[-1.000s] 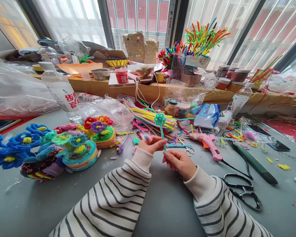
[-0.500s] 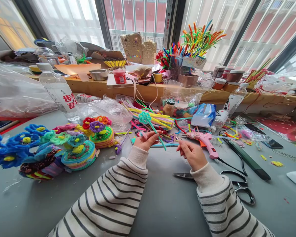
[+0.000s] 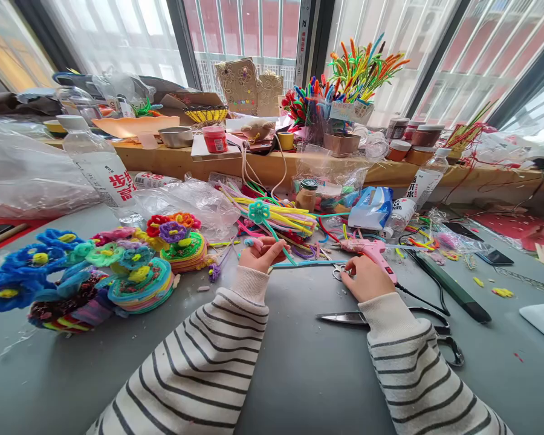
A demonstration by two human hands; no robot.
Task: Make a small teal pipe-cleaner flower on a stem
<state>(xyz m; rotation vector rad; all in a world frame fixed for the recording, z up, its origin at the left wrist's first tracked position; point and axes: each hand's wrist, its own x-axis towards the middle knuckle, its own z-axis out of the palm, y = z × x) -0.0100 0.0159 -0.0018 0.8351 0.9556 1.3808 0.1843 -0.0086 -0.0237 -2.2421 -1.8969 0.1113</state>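
My left hand (image 3: 262, 255) is closed, thumb and fingertips pinching the stem of a green pipe-cleaner flower (image 3: 259, 211). The looped bloom points up and away from me, and the stem's lower end slants down to the right. My right hand (image 3: 367, 277) is lowered to the table, its curled fingertips on the ring handle of small silver scissors (image 3: 338, 272). Just beyond that hand lies a pink glue gun (image 3: 375, 249). Large black-handled scissors (image 3: 342, 318) rest partly under my right cuff. A blue pipe cleaner (image 3: 301, 263) lies across the table between the hands.
Finished pipe-cleaner flowers in coiled pots (image 3: 140, 285) stand at the left. Behind my hands is a bundle of loose pipe cleaners (image 3: 294, 220) beside a small jar (image 3: 306, 194). A dark green flat tool (image 3: 457, 289) lies right. Water bottles (image 3: 100, 166) and a cluttered ledge (image 3: 254, 163) line the back.
My right hand has moved down and slightly right, from mid-air onto the small scissors. The left hand still holds the flower, shifted slightly left and tilted. The view has shifted a little.
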